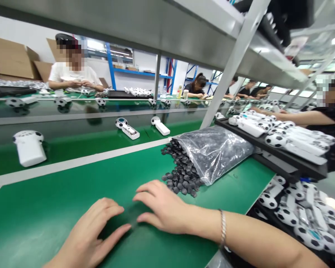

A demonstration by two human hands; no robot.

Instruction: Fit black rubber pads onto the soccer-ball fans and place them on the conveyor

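Both my hands hover low over the green work surface, facing each other with a small gap between the fingertips. My left hand has its thumb and fingers apart, with nothing visible in it. Across from it, my right hand is also parted and holds nothing I can see; a bracelet circles that wrist. Just beyond the right hand lies a heap of small dark flat pieces. They spill from the mouth of a clear plastic bag lying on its side.
White handheld devices with football-patterned heads lie along the green belt ahead. Black trays loaded with more of them stand at the right. A slanted metal post and overhead shelf frame the view. Several co-workers sit beyond.
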